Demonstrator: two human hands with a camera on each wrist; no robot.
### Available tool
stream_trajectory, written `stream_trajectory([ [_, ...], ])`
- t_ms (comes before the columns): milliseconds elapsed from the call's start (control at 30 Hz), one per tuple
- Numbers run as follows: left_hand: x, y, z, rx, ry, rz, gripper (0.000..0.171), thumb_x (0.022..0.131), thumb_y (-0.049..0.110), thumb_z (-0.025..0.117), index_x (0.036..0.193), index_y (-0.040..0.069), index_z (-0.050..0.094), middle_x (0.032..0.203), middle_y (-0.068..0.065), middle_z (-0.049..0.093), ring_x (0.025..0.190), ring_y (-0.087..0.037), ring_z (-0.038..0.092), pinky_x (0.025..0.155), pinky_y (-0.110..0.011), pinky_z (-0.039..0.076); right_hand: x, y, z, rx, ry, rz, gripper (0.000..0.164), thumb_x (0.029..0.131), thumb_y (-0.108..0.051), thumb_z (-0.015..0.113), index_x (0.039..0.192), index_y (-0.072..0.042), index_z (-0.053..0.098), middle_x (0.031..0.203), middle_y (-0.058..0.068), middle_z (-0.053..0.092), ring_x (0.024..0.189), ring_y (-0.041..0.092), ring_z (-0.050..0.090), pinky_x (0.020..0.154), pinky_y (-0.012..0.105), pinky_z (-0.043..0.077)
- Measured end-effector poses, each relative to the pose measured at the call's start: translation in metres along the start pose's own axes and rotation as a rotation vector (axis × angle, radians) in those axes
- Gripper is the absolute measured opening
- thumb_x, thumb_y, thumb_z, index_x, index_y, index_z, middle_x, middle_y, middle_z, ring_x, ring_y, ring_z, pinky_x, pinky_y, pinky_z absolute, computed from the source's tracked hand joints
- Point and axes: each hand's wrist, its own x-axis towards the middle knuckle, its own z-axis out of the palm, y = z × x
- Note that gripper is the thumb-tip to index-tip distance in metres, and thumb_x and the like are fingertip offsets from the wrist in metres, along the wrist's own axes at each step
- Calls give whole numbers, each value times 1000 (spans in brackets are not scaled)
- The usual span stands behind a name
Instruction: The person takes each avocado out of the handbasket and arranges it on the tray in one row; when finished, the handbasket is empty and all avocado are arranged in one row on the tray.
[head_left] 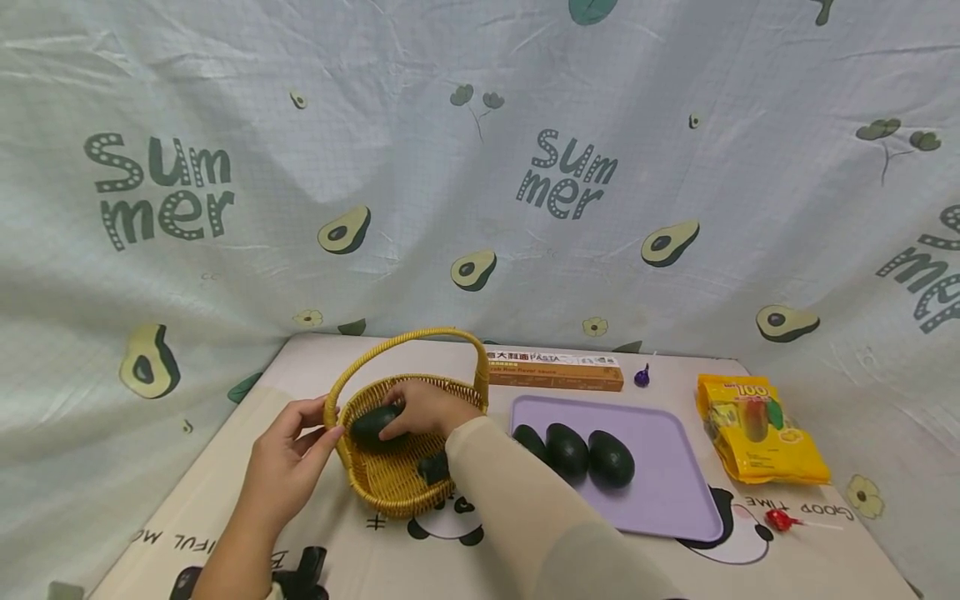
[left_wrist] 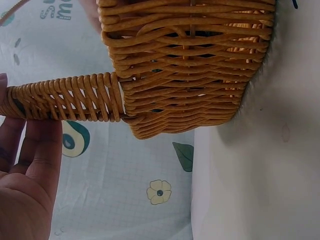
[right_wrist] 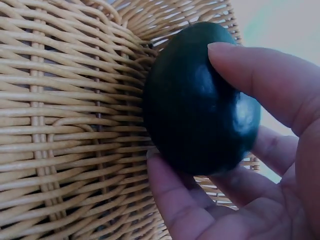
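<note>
A yellow wicker basket with a tall arched handle stands on the table. My left hand pinches the left foot of that handle between thumb and fingers; the left wrist view shows the fingers at the woven handle. Reaching inside the basket, my right hand holds a dark green avocado near the left wall. In the right wrist view the thumb lies on top of the avocado and the fingers curl beneath it, close to the wicker. A small dark object shows beside the right wrist.
Right of the basket, a lilac tray carries three avocados, one partly behind the right sleeve. A pasta box lies behind it, with a purple-wrapped candy alongside. Farther right are a yellow snack bag and a red lollipop.
</note>
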Motion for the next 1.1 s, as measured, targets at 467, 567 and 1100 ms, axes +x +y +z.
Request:
stream_trajectory([
  [467,1,0,0,2,-3,-9,40,92,-4,72,129,3,59,122,-8,66,109,8,59,89,-7,54,-5,3,-13,122,33,-98,44,81,-24,88,114,-24,59,117,-1,61,102,15,62,87,32,59],
  [567,1,0,1,3,1,-9,40,92,-4,72,129,3,59,121,-8,66,109,3,61,89,-7,54,-8,3,-18,154,44,-119,45,81,-22,87,117,-29,60,120,-1,60,102,17,62,83,32,60],
  [1100,1,1,2,18,15,-16,38,93,-3,72,128,3,59,119,-8,66,107,7,60,88,-6,54,-24,7,-38,233,48,-226,42,95,-20,71,136,-27,63,137,6,55,112,23,57,84,49,65],
])
